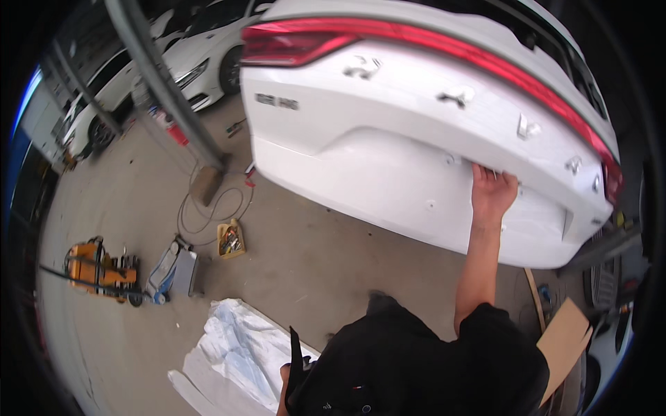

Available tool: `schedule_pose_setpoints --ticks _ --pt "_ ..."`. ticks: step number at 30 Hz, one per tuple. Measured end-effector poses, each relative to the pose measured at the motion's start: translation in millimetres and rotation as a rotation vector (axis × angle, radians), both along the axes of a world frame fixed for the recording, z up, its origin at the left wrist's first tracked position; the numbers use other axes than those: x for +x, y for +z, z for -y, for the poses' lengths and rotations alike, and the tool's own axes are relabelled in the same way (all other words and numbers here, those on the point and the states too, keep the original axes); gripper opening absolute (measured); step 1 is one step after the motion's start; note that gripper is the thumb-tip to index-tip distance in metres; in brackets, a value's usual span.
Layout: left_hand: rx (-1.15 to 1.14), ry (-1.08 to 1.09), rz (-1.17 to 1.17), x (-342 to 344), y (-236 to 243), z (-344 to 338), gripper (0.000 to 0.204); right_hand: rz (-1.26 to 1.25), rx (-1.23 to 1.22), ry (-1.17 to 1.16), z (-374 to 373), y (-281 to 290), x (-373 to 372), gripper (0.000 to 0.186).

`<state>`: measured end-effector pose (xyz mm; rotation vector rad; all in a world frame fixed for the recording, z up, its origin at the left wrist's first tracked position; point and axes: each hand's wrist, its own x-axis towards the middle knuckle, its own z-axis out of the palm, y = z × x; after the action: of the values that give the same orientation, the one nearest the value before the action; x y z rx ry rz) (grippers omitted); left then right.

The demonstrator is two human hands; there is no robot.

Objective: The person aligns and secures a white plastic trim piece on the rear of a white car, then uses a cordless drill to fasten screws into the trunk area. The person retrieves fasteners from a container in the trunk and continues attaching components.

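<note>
A white tailgate [374,173] with a long red light strip and chrome letters fills the upper right of the head view, raised above the floor. My right hand [494,187] has its fingers curled at the underside edge of the recess in the tailgate's middle, gripping it. Low in the view, my left hand [284,378] shows only a sliver beside black clothing and a dark object; its fingers are hidden.
Parked white cars [194,69] stand behind a metal post [173,111]. On the floor are a yellow machine [94,267], a jack [163,274], coiled hose, a yellow tool tray [230,239], crumpled plastic sheeting [229,347] and cardboard [563,343].
</note>
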<state>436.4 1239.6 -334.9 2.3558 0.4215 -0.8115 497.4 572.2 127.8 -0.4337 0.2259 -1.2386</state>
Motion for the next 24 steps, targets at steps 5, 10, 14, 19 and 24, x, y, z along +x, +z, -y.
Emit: schedule_pose_setpoints --ticks 5,10,14,19,24 --pt "-0.102 -0.32 0.001 72 -20 9 0.03 -0.258 -0.654 -0.116 -82 93 -72 0.047" --pt "-0.155 -0.509 -0.012 110 -30 20 0.032 -0.507 -1.19 -0.559 -206 97 -174 0.038" --pt "-0.145 -0.603 -0.013 125 -18 6 0.033 -0.68 -1.321 -0.832 -241 63 -219 0.026" --pt "-0.16 -0.637 -0.018 138 -6 -3 0.035 -0.839 -1.175 -0.8 -255 41 -232 0.025" --pt "-0.196 -0.619 -0.022 143 1 -9 0.037 -0.85 -1.06 -0.712 -256 25 -225 0.023"
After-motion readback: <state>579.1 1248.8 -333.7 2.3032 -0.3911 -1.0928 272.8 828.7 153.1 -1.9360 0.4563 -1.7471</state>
